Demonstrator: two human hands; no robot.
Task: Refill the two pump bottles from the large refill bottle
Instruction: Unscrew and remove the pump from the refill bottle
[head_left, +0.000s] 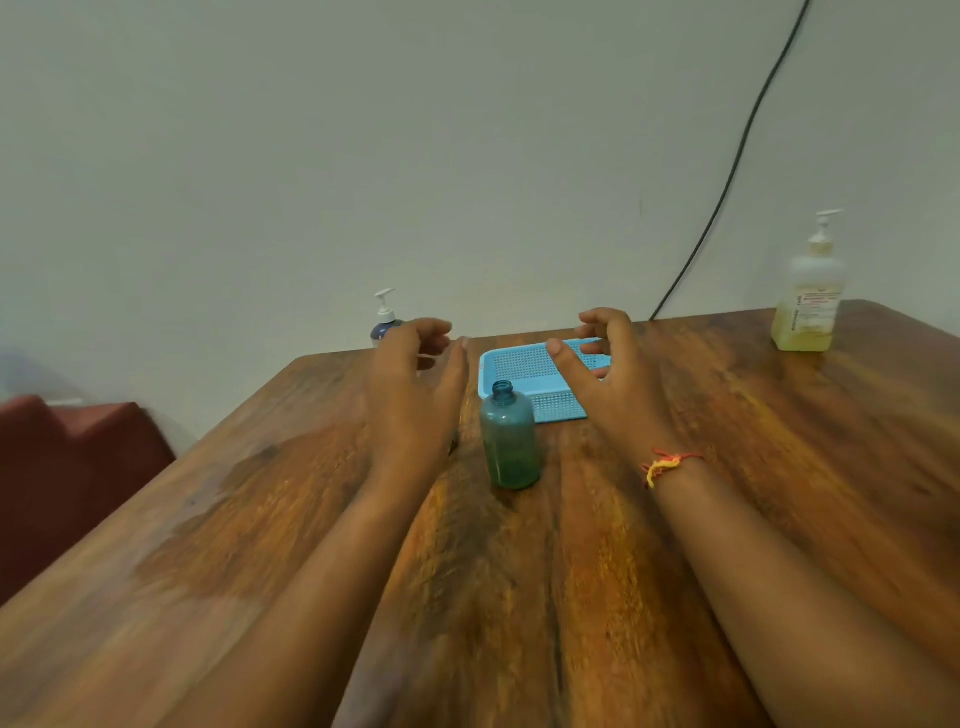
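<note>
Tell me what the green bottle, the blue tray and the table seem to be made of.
Green bottle: likely translucent plastic, tinted and see-through, with a threaded open neck. Blue tray: likely moulded plastic, matte, with perforated mesh walls. Table: wood or wood-look laminate, with streaked grain and a slight sheen.

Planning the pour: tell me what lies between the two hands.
Head view: the uncapped green bottle stands between the left hand and right hand, touching neither.
</note>
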